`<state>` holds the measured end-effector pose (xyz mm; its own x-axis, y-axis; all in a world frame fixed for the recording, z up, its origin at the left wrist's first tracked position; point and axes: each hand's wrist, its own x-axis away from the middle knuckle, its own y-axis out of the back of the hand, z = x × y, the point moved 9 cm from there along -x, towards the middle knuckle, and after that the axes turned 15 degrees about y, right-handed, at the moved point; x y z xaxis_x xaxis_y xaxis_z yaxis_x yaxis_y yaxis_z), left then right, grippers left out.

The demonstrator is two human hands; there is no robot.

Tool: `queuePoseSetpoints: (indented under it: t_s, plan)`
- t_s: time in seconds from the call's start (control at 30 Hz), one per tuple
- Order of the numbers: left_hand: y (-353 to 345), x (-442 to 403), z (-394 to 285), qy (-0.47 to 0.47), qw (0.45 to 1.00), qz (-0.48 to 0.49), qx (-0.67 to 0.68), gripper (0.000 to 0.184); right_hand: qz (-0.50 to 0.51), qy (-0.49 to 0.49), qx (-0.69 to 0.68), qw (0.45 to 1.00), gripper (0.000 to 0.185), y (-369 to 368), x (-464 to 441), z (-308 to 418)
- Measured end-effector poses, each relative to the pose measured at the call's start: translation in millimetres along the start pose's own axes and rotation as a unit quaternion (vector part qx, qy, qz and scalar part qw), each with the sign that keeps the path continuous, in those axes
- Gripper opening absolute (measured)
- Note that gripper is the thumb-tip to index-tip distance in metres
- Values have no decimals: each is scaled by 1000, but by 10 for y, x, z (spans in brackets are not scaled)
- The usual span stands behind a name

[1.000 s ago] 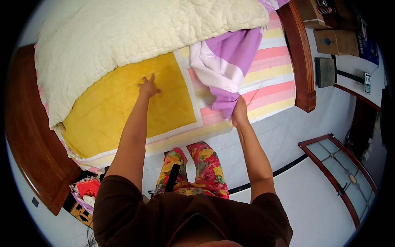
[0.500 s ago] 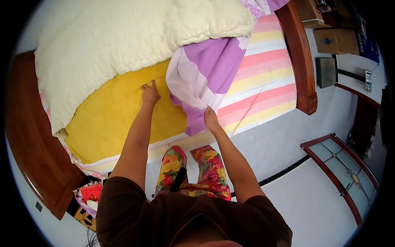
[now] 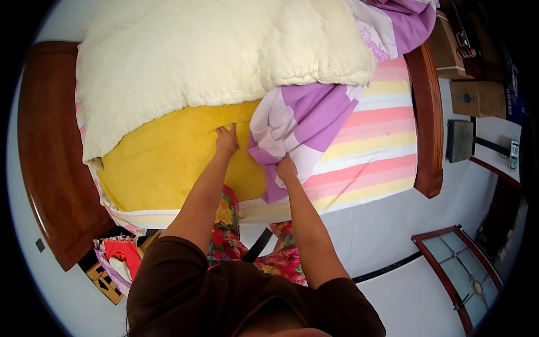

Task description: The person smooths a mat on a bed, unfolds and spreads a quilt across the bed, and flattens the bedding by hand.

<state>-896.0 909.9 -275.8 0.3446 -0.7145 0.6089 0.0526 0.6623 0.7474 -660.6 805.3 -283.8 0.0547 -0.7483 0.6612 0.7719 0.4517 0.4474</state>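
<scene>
My left hand point(image 3: 227, 140) lies on the yellow blanket point(image 3: 163, 160) with its fingers spread, holding nothing. Just to its right, my right hand point(image 3: 287, 168) is closed on a bunched fold of the purple and lilac cover point(image 3: 320, 115). This cloth spreads from under the thick cream quilt point(image 3: 224, 50) and lies partly over the yellow blanket and partly over the striped sheet point(image 3: 370, 137). My right fingertips are partly hidden in the folds.
A wooden headboard point(image 3: 56, 151) bounds the bed at the left, a wooden footboard point(image 3: 429, 123) at the right. Cardboard boxes point(image 3: 477, 98) stand beyond the footboard. A glazed door panel point(image 3: 460, 269) is at lower right. Red and purple cloth items point(image 3: 120, 258) sit at lower left.
My view has shifted, and the bed appears lower in it. One leg now overlaps the bed's near edge. My right hand has moved farther in over the bed, still gripping the cover.
</scene>
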Motion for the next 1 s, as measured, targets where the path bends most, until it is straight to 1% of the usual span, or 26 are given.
queuePoseSetpoints:
  t_s: [0.13,0.23,0.3,0.33,0.4,0.43,0.47,0.5,0.53,0.57,0.6,0.67,0.7,0.73,0.77,0.8,0.83,0.87,0.9,0.93,0.97,1.0]
  plan:
    - [24,11,-3,-4,1000,4,11,98,-4,-30,0,1000,37,48,-6,-2]
    - [33,17,8,-11,1000,2,22,99,18,-40,13,999,42,6,-67,-66]
    - [113,49,-1,-13,1000,-7,19,97,39,41,69,996,44,-115,-216,-189]
    - [147,55,-5,-13,1000,-11,25,96,49,82,98,991,44,-31,-261,-88]
    - [194,76,20,-9,999,-18,37,94,129,89,159,975,34,239,-264,21]
    - [209,85,30,-12,999,-11,43,93,106,112,125,980,29,376,-357,30]
    - [224,90,43,-15,999,-4,50,92,97,129,104,981,29,545,-460,60]
    - [237,94,51,-18,998,2,57,91,60,200,48,977,28,840,-473,340]
    - [241,87,59,-17,998,-9,51,89,3,150,-118,982,27,1019,-580,325]
    - [216,69,68,-16,999,-20,45,87,-61,141,-252,956,27,1265,-639,532]
    - [202,37,81,-14,999,-30,38,85,-122,127,-382,907,28,1535,-654,800]
    - [246,-34,27,-82,996,-11,35,75,-223,92,-442,864,39,1838,-735,1146]
    - [266,-62,20,-116,993,0,33,70,-219,77,-484,844,43,1817,-870,1184]
    - [291,-169,50,-142,987,28,77,65,-215,63,-526,820,48,1827,-1047,1158]
    - [302,-371,160,-142,974,72,160,60,-211,51,-567,794,53,1843,-1210,1162]
    - [299,-636,355,-105,949,111,276,57,-227,48,-607,760,55,1888,-1315,1185]
    - [254,-940,619,-51,899,144,410,53,-243,44,-644,724,57,1904,-1387,1244]
    - [164,-1189,921,21,828,171,533,51,-234,69,-710,661,58,1973,-1373,1486]
    - [73,-1412,1220,87,741,187,639,50,-231,75,-702,669,56,2055,-1378,1658]
    - [317,-1174,1534,245,588,224,737,51,-229,80,-694,677,55,2168,-1403,1793]
    - [288,-1254,1669,248,534,251,768,50,-229,85,-685,687,53,2273,-1402,1957]
    - [217,-1393,1886,247,478,278,796,49,-251,153,-644,706,49,2485,-1370,2219]
